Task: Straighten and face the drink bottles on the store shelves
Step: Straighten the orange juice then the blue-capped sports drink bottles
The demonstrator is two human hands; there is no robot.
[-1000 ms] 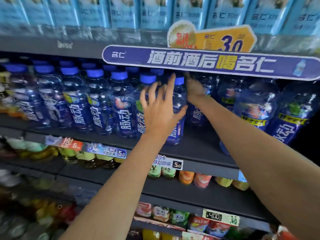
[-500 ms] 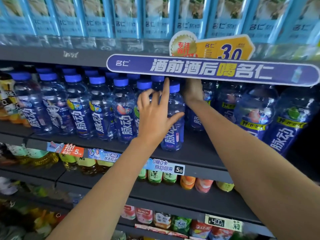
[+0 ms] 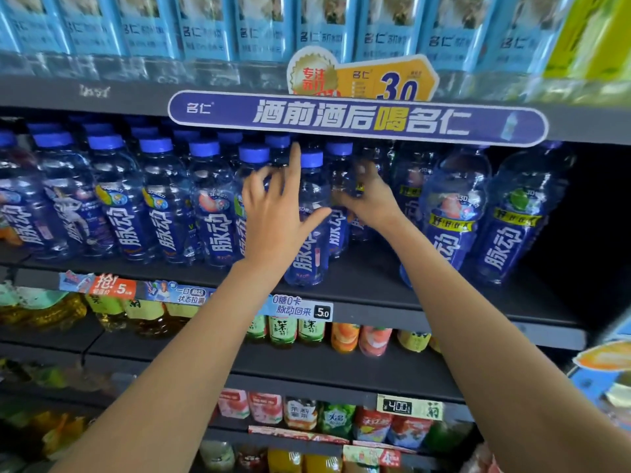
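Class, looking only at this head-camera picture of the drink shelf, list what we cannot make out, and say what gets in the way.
- Head view: the right hand is blurred, so its grip on the bottle behind it is unclear.
- Head view: the left hand covers part of the front bottle label.
- Head view: the purple banner hides the caps of the large bottles.
- Head view: the bottom-shelf price tag is too small to read surely.
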